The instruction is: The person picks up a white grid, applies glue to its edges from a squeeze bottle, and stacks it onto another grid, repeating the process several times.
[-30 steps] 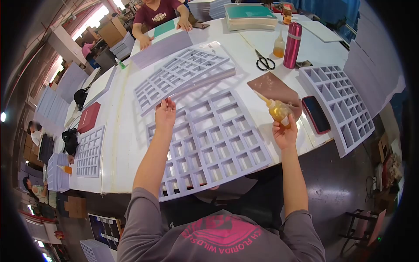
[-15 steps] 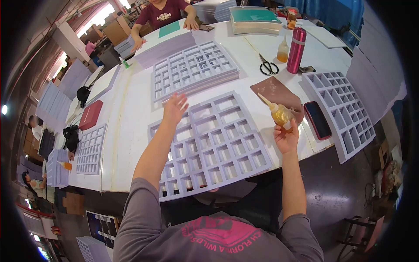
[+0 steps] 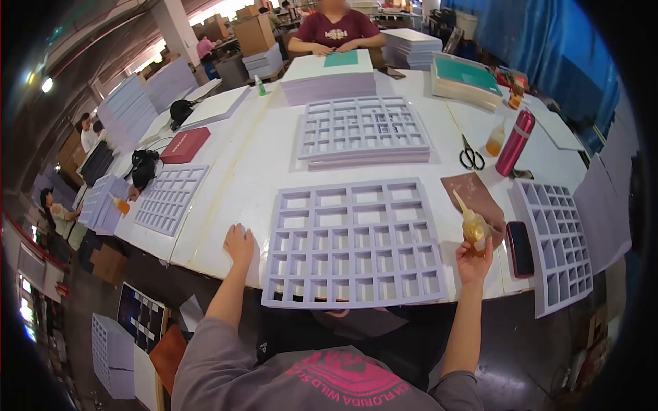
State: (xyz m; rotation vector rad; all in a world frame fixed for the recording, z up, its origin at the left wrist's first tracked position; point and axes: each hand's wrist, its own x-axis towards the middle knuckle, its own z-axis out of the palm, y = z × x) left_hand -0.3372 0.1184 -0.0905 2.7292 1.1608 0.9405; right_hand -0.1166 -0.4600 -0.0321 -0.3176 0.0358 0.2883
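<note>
A pale lilac compartment tray (image 3: 353,241), a grid of square and oblong cells, lies in front of me with its near edge over the table's edge. My left hand (image 3: 238,244) rests palm down on the white table just left of the tray, open and apart from it. My right hand (image 3: 474,263) is closed around a squeeze bottle (image 3: 474,229) of amber liquid, its tapered nozzle pointing up and left. The bottle is held to the right of the tray, in front of a brown cloth or sheet (image 3: 473,190).
Beyond the tray lies a stack of similar trays (image 3: 363,130). To the right are scissors (image 3: 471,154), a pink flask (image 3: 515,144), another amber bottle (image 3: 495,139), a phone (image 3: 520,250) and an upright tray (image 3: 556,243). A co-worker (image 3: 336,31) stands across the table behind stacked boards (image 3: 327,79).
My left hand has moved from above the tray's far left corner down to the table beside it. The tray now sits squarer to me. My right hand still holds the bottle; the view has shifted.
</note>
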